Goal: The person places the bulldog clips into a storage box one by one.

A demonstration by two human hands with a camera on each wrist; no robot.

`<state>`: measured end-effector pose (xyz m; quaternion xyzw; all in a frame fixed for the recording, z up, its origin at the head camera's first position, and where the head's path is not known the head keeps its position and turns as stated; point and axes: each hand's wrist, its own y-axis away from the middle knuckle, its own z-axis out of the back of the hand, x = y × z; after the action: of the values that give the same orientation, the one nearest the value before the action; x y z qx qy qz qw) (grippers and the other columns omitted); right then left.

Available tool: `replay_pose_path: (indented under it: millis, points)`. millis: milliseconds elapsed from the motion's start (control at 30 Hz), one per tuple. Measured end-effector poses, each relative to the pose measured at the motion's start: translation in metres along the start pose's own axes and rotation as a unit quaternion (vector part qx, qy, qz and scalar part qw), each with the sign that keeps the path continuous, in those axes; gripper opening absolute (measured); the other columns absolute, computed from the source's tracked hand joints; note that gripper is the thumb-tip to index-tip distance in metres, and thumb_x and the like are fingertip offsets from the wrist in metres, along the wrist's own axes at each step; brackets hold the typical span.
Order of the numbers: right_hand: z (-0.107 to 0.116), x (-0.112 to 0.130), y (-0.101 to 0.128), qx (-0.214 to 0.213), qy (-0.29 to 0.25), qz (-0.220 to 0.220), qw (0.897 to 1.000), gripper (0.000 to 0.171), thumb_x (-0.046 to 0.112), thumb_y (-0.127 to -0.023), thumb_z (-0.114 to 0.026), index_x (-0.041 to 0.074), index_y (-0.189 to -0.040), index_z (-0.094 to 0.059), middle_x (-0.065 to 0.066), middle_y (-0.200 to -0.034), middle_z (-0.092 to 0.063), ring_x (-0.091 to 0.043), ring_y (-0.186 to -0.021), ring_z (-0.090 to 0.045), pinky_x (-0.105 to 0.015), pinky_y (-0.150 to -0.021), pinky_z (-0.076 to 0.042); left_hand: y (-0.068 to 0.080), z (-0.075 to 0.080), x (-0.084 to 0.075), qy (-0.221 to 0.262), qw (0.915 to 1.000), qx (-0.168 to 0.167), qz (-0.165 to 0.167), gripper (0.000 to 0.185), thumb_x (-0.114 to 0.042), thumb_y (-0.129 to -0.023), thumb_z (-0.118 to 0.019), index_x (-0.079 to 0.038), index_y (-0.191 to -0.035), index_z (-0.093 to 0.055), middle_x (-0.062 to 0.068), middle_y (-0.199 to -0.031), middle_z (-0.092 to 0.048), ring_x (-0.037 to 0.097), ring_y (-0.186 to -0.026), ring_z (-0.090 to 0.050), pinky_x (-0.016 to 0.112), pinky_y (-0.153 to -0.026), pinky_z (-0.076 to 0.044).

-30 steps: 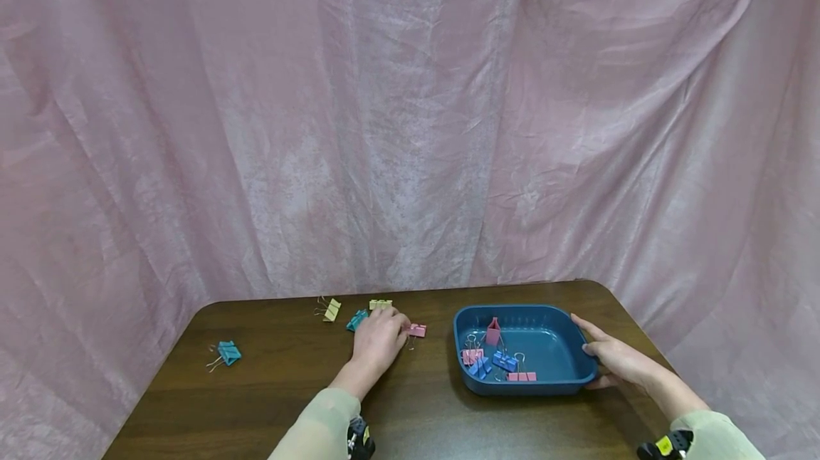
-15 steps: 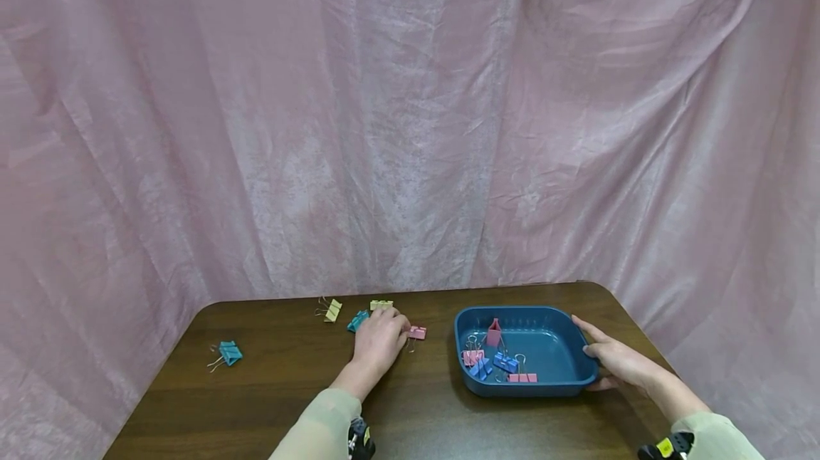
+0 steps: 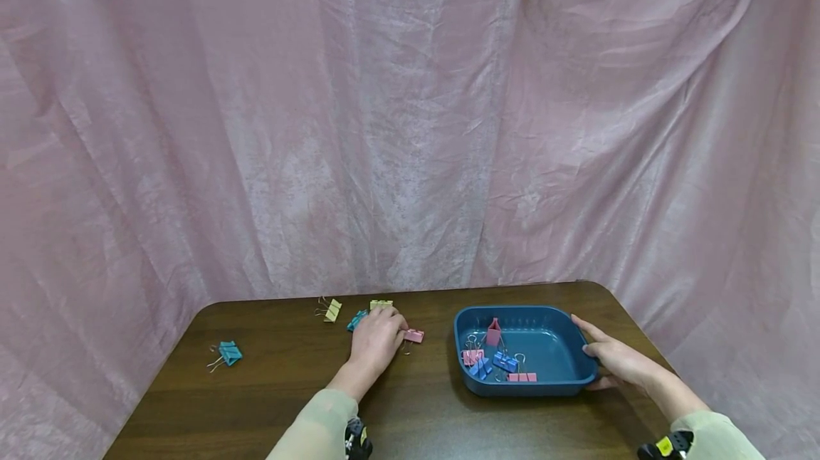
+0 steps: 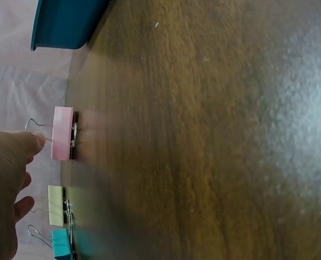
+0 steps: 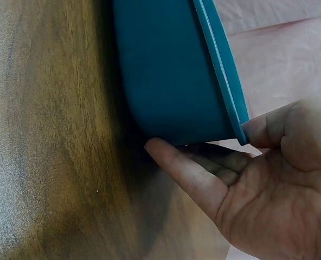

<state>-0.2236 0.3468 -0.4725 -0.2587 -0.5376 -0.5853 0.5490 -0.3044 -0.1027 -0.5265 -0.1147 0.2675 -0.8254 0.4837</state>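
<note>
Pink binder clip [image 3: 413, 335] lying on the dark wooden table [image 3: 269, 389] at about 9 o'clock of the teal tray [image 3: 579, 374], well short of its wall, with the wire handles turned toward the left hand [image 3: 376, 340]. In the head view, fingertips merely meeting the clip at the hand's 2 o'clock, the grip itself hidden under the knuckles; in the left wrist view, a fingertip [image 4: 33, 143] seen pinching one wire loop of the pink binder clip [image 4: 63, 133], the body resting flat on the wood, the other fingers loosely curled. Also only there: a yellow clip [image 4: 56, 205] and a teal clip [image 4: 62, 245] close beside each other past the pink one, and a corner of the teal tray [image 4: 65, 24] at 12 o'clock. From the head view, the yellow clip [image 3: 381, 304] at 12 o'clock of the left hand, the teal clip [image 3: 356, 320] at 10 o'clock and partly covered by it, a second yellow clip [image 3: 331, 310] farther out at 10 o'clock, a second teal clip [image 3: 227, 353] alone well off at 9 o'clock. Right hand [image 3: 616, 358] at the tray's 3 o'clock edge; in the right wrist view, thumb on the rim and straight fingers [image 5: 187, 176] under the tray's outer wall [image 5: 166, 70], clasping the edge. Inside the tray, visible from the head alone: pink and blue clips [image 3: 493, 360] gathered at its 8 o'clock side. Pink curtain [image 3: 410, 118] behind the table.
</note>
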Motion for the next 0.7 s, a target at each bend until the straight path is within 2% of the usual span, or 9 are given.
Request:
replay_pose_path:
  millis: [267,467,700]
  points:
    - [0.001,0.000,0.000,0.003,0.000,0.002,1.000,0.069,0.006,-0.106,-0.033,0.013,-0.165,0.002,-0.040,-0.159,0.012,-0.071,-0.133,-0.024,-0.061,-0.084,-0.056,0.000,0.005,0.005,0.001,0.9997,-0.024,-0.001,0.007,-0.016,-0.086,-0.080,-0.021,-0.083,-0.075,-0.004,-0.094,-0.069,0.020,-0.092,-0.064,0.039,-0.076,-0.055]
    - [0.000,0.000,0.000,0.001,0.004,0.003,1.000,0.069,0.005,-0.106,-0.033,0.013,-0.165,0.002,-0.040,-0.159,0.012,-0.071,-0.133,-0.025,-0.060,-0.084,-0.056,-0.001,0.008,0.006,-0.003,0.9997,-0.023,0.004,0.006,-0.019,-0.087,-0.079,-0.022,-0.085,-0.074,-0.006,-0.096,-0.069,0.021,-0.095,-0.064,0.039,-0.073,-0.055]
    - [-0.001,0.001,0.001,-0.001,0.002,0.003,1.000,0.069,0.005,-0.105,-0.033,0.012,-0.165,0.001,-0.041,-0.158,0.010,-0.071,-0.131,-0.029,-0.061,-0.084,-0.056,-0.002,0.011,0.007,0.005,0.9988,-0.049,-0.001,0.006,-0.021,-0.086,-0.081,-0.023,-0.086,-0.075,-0.007,-0.100,-0.071,0.020,-0.092,-0.064,0.037,-0.070,-0.053]
